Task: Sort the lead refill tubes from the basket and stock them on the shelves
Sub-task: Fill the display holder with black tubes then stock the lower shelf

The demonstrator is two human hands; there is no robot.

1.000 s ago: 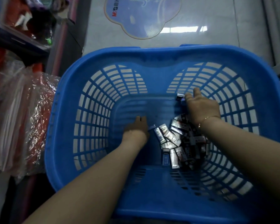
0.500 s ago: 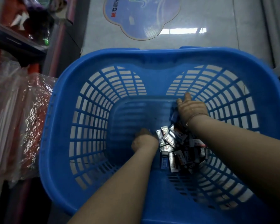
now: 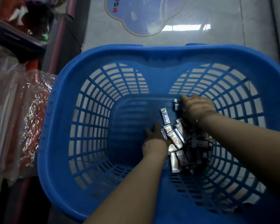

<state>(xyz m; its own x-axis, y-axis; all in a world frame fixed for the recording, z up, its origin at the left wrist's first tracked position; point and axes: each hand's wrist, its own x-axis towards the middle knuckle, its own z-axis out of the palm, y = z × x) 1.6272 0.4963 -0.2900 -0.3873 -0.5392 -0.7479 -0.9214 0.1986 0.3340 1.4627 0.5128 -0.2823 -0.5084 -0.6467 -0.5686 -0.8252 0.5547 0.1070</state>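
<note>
From the head view, we see the lead refill tubes [image 3: 183, 141] heaped on the floor of the blue basket [image 3: 94, 65], toward its right side. Our left hand [image 3: 155, 139] rests loosely spread beside the heap, and our right hand [image 3: 196, 107] curls over tubes at its far edge, though we cannot tell if it holds any. We judge them light, stiff and slick, best pinched across the long flat sides.

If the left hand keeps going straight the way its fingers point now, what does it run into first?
Probably nothing but the bare basket floor: the left hand points toward the far wall, and the lone blue tube lies just right of that line. Depth is hard to judge.
</note>
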